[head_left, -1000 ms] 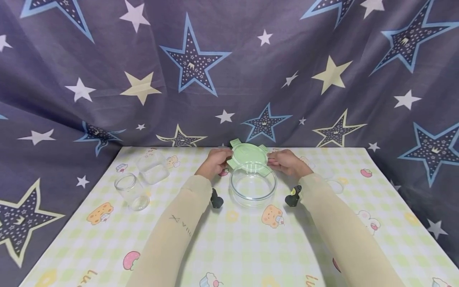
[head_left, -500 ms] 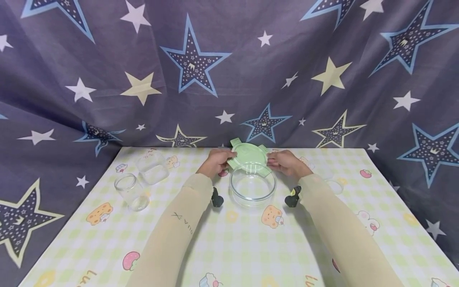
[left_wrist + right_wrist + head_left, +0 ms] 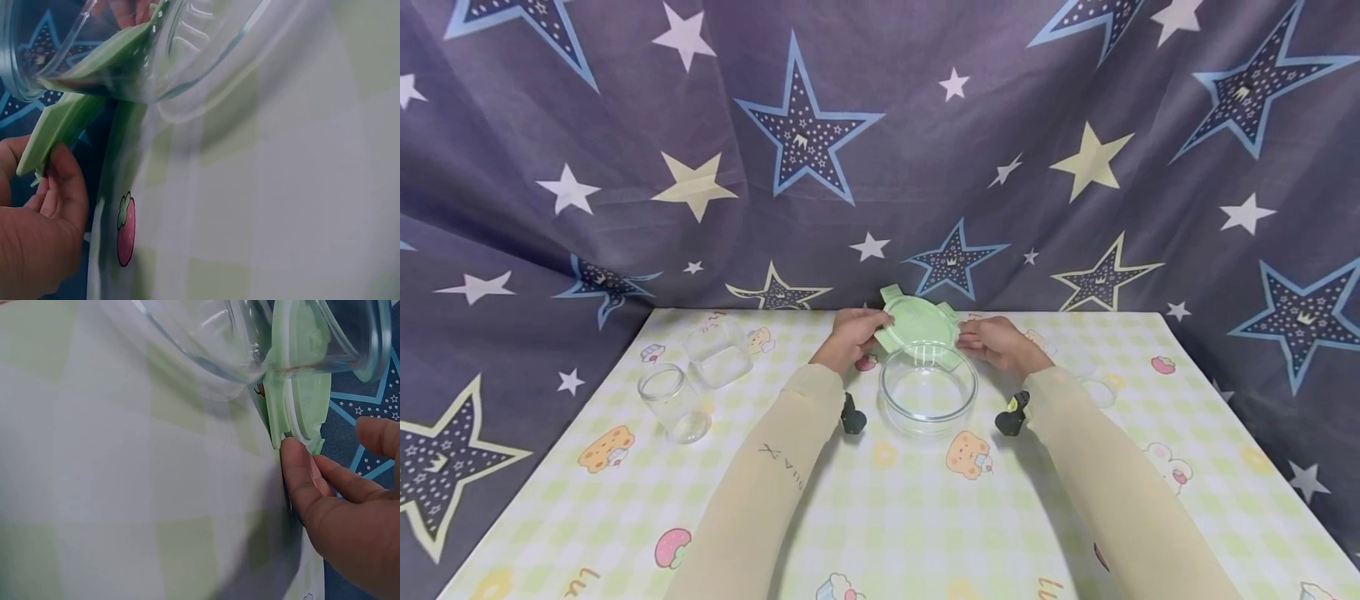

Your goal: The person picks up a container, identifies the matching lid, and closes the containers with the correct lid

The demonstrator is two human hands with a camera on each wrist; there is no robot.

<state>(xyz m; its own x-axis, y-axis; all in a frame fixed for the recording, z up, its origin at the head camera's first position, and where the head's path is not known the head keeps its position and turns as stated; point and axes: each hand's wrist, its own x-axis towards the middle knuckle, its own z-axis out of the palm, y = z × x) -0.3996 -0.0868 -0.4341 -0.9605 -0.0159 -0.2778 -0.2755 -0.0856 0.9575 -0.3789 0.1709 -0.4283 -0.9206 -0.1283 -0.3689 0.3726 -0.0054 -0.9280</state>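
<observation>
A pale green lid point(image 3: 916, 320) with side flaps stands slightly tilted at the table's far edge, behind a round clear glass bowl point(image 3: 928, 415). The bowl overlaps the lid's near part in the head view. At the lid's left side my left hand point(image 3: 850, 333) pinches a flap, thumb on top and fingers beneath. In the left wrist view that green flap point(image 3: 44, 134) sits between thumb and fingers. My right hand point(image 3: 1000, 342) is at the opposite side. Its fingertips point(image 3: 292, 447) touch the lid's lower edge, with the thumb held apart.
Two clear jars, a round jar point(image 3: 674, 404) and a squarish jar point(image 3: 721, 358), are on the left of the table. A clear ring-like object point(image 3: 1099, 392) lies right of my right forearm. A star-patterned curtain point(image 3: 865, 150) hangs behind the table.
My left thumb has come further over the lid's edge, and the lid's far side has risen slightly. The right hand and the bowl have hardly moved.
</observation>
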